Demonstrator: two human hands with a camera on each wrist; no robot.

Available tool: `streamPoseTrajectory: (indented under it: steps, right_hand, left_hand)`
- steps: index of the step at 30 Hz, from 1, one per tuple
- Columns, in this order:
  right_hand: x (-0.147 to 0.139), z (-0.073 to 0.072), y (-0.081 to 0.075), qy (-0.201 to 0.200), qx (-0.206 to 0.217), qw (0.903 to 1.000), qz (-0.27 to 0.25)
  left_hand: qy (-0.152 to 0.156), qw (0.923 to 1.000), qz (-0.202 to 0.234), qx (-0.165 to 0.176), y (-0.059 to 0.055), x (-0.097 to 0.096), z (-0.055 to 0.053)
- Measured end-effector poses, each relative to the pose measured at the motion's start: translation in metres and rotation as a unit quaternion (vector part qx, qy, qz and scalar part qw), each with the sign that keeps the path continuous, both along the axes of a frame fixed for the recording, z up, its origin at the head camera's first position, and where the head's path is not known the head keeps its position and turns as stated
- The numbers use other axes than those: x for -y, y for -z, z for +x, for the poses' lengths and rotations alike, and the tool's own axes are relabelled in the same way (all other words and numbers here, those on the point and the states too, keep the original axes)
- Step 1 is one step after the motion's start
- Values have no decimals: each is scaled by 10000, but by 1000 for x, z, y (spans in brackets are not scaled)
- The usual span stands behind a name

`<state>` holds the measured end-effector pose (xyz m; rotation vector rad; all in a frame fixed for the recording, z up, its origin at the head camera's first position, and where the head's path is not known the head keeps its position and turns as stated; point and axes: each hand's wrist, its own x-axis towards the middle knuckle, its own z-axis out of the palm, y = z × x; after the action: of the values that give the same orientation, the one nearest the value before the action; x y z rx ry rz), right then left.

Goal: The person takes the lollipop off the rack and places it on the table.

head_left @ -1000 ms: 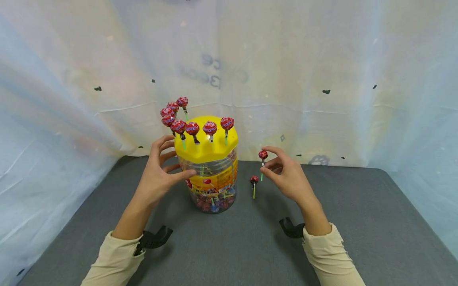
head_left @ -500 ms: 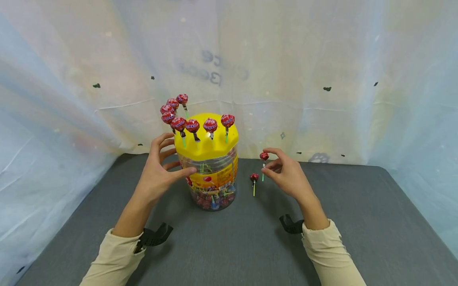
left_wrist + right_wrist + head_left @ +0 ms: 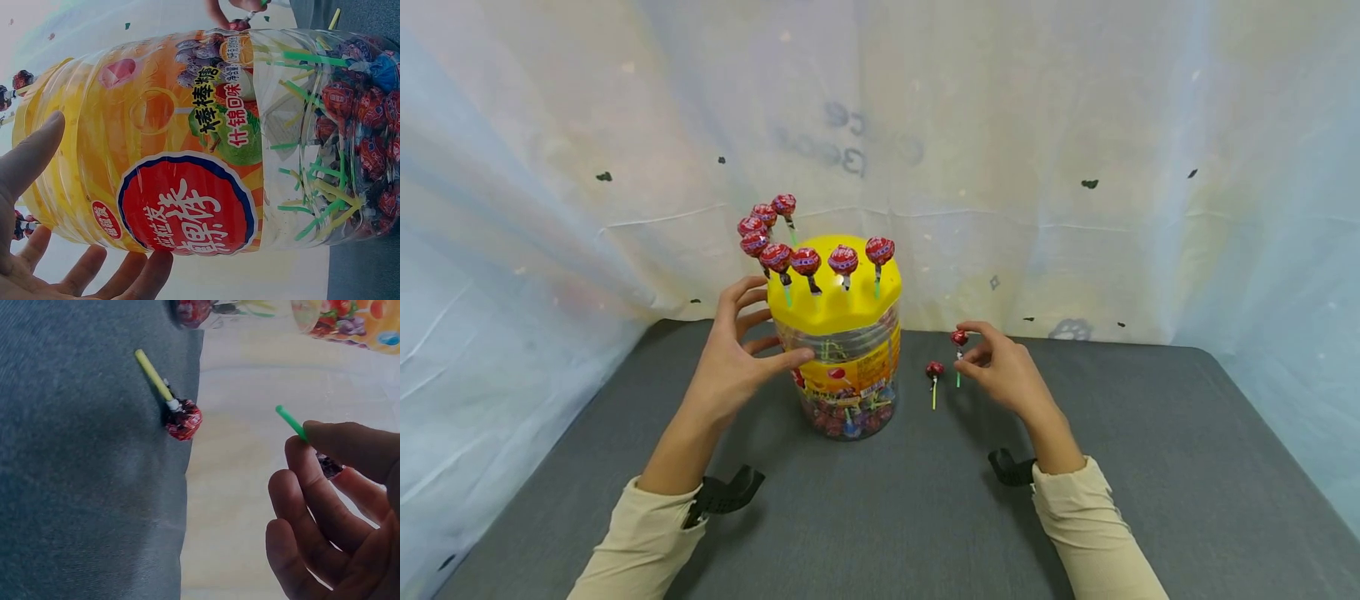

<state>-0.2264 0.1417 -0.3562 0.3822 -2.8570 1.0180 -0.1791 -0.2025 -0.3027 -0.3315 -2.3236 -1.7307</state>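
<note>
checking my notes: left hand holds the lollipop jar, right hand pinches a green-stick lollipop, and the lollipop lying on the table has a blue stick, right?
The lollipop lying on the table has a yellow stick, not blue, as the right wrist view shows. The left hand holds the lollipop jar and the right hand pinches a green-stick lollipop.

1. A dark grey table (image 3: 880, 533) has a rounded far right corner.
2. A pale, creased curtain (image 3: 970, 108) hangs behind it and along both sides.
3. Faint lettering (image 3: 847, 140), scattered dark patches (image 3: 1090, 184) and a grey paw print (image 3: 1072, 330) mark the curtain.
</note>
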Motion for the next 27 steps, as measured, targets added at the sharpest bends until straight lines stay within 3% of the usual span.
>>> streamPoseTrajectory:
  steps: [15,27]
  right_hand:
    - [-5,-14,23,-225,631,9976,195]
    - [-7,-20,31,-102,852,9953,455]
  left_hand:
    - [-45,10000,-49,-37,-1,0,0]
    - [-20,10000,-19,-30,-1,-1,0]
